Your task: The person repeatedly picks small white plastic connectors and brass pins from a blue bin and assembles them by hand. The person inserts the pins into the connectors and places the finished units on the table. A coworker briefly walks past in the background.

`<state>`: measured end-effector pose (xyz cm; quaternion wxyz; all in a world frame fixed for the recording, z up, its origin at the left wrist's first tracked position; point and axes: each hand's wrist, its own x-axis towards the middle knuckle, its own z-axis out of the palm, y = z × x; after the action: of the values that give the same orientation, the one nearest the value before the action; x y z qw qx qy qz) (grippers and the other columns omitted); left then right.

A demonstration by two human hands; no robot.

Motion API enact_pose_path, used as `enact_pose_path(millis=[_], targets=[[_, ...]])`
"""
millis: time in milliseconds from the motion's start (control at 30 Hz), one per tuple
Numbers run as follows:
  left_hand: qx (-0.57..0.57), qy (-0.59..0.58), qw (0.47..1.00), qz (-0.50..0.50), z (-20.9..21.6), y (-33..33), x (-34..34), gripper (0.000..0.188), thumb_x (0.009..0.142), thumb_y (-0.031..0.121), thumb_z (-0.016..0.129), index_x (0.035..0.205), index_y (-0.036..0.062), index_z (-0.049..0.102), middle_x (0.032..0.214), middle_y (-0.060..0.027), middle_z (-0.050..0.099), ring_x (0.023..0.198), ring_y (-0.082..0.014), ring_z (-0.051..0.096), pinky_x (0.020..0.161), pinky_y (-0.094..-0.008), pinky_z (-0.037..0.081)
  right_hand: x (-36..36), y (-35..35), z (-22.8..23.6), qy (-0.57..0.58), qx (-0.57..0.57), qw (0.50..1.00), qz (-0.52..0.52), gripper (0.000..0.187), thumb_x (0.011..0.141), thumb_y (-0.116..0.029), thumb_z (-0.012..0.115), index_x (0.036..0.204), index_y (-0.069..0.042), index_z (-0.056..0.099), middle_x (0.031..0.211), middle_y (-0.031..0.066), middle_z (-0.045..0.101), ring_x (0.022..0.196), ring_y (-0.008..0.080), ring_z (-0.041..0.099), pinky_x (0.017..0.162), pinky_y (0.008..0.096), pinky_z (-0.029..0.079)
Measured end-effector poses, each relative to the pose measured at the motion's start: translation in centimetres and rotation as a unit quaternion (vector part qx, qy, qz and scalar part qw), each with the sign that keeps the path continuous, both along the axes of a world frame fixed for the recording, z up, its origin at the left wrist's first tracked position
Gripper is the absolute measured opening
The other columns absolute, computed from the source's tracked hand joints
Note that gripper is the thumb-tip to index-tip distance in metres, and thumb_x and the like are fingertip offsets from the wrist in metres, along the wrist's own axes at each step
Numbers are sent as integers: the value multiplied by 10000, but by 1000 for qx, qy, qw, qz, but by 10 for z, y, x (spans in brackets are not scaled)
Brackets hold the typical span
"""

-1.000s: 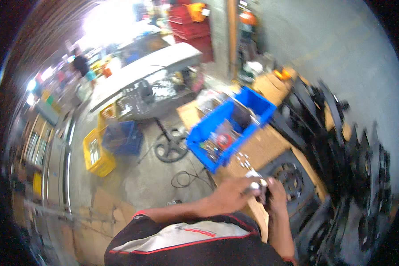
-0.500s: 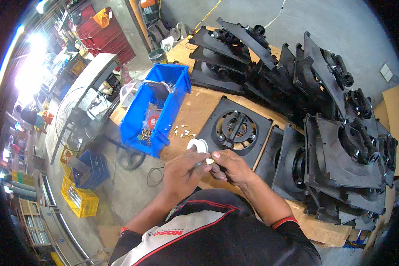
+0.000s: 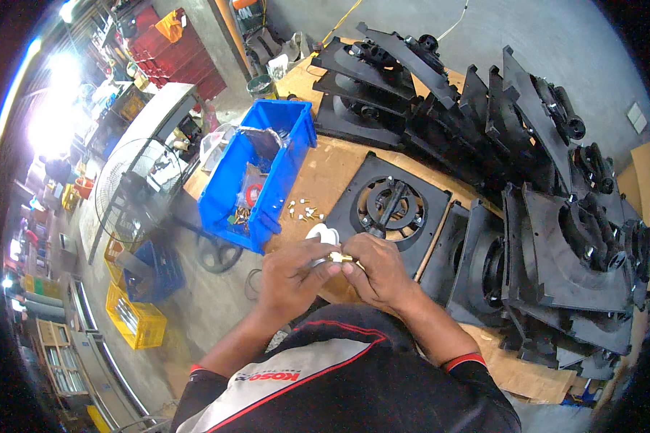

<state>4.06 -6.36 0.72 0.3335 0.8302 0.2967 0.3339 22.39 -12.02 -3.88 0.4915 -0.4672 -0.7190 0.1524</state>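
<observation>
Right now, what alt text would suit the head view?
A person's left hand and right hand pinch a brass-coloured fitting, a white spool by the left. Ahead, a black round-vented panel and a blue parts bin rest on a wooden workbench.

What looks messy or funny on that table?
The black panels on the right look most askew: they lean and overlap at different angles instead of lying flat. Some small white-and-brass fittings also lie scattered beside the blue bin, though perhaps on purpose. I can't see anything clearly broken.
</observation>
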Motion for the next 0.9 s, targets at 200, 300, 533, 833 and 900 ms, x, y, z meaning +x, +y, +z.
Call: enact_pose_path(millis=[200, 300, 533, 833, 900], targets=[[42, -19, 999, -4, 1, -3, -1, 233, 827, 178, 742, 1005, 34, 697, 938, -156, 702, 870, -337, 681, 876, -390, 515, -5, -4, 3, 69, -11, 997, 40, 279, 982, -282, 474, 1065, -35, 574, 884, 199, 615, 792, 411, 618, 663, 484, 474], [33, -21, 999, -4, 4, -5, -1, 245, 831, 173, 734, 1024, 32, 683, 939, -159, 684, 850, -340, 654, 815, -396, 511, -7, -1, 8, 97, 0, 993, 63, 268, 991, -263, 474, 1010, -12, 565, 783, 147, 537, 654, 327, 540, 578, 417, 422], [63, -39, 997, -28, -5, -2, -6, 212, 843, 158, 717, 991, 17, 661, 888, -156, 647, 844, -345, 639, 777, -401, 502, -6, -6, 2, 231, -152, 947, 163, 375, 1016, -335, 441, 961, 0, 601, 702, 107, 557, 600, 242, 572, 578, 357, 446], [73, -25, 996, -50, -4, 0, -12, 216, 854, 198, 708, 964, 19, 655, 904, -149, 654, 853, -355, 633, 780, -426, 497, -12, -11, 12, 390, -288, 842, 236, 466, 994, -444, 489, 879, 0, 571, 658, 28, 461, 576, 122, 427, 504, 277, 327], [52, 9, 996, -65, 0, 1, -16, 224, 871, 223, 690, 970, 24, 659, 917, -152, 661, 878, -357, 635, 796, -431, 496, -10, -11, 9, 400, -303, 832, 237, 454, 988, -432, 502, 885, 5, 572, 650, 22, 442, 568, 116, 403, 499, 273, 308]])
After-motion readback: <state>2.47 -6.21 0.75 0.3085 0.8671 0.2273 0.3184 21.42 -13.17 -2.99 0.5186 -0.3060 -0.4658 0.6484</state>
